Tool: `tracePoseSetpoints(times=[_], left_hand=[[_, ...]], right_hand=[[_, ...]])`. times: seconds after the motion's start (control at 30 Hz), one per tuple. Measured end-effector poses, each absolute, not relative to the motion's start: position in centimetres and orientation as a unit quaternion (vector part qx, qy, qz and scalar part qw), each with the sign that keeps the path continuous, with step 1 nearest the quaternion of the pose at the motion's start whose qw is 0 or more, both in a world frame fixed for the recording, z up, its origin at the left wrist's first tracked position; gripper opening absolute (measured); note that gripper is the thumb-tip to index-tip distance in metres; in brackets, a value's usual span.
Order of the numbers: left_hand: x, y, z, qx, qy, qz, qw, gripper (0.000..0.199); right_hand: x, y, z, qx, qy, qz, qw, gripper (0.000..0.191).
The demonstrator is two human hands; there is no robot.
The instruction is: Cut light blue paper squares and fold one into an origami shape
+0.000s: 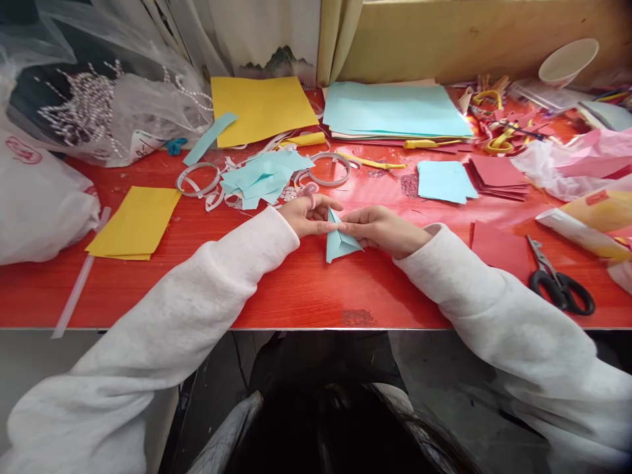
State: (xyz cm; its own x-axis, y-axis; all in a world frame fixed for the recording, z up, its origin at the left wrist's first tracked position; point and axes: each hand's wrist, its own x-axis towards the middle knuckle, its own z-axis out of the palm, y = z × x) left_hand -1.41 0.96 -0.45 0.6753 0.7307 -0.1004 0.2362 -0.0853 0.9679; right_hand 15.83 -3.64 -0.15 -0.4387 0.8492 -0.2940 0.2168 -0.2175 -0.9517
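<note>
Between my two hands is a small piece of folded light-blue paper (340,245), creased into a pointed triangular shape. My left hand (311,214) pinches its upper left side, thumb laid along the fold. From the other side my right hand (380,228) grips it, and the two thumb tips almost meet over the crease. A pink ring shows on a finger of my left hand. Just behind my left hand lie crumpled light-blue paper scraps (261,176) among white strips and rolls of tape (330,169).
Black-handled scissors (560,280) lie at the right front beside red paper squares (501,250). Yellow paper (135,222) and a clear stick (79,283) are at left, near white plastic bags (44,197). Light-blue sheets (395,110) are stacked at the back. A paper cup (567,62) tilts at far right.
</note>
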Motion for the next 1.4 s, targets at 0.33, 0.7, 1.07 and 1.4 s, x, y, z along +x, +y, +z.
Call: tracePoseSetpoints(times=[0.33,0.7,1.07,1.4], left_hand=[[-1.2,0.7,-0.2,0.703,0.348,0.216,0.581,0.03],[-1.0,0.5,0.2,0.686,0.383,0.235,0.572,0.019],[-0.7,0.2,-0.3,0.668,0.438,0.271,0.538,0.009],[-0.6,0.1,-0.1,0.598,0.448,0.279,0.603,0.014]], right_hand=[[16.1,-3.5,-0.4,-0.444,-0.58,0.64,0.241,0.033],[15.8,-3.7,-0.3,-0.469,-0.604,0.593,0.252,0.034],[15.7,-3.6,-0.2,-0.476,-0.609,0.59,0.231,0.028],[16.0,-3.5,-0.5,-0.442,-0.617,0.607,0.237,0.024]])
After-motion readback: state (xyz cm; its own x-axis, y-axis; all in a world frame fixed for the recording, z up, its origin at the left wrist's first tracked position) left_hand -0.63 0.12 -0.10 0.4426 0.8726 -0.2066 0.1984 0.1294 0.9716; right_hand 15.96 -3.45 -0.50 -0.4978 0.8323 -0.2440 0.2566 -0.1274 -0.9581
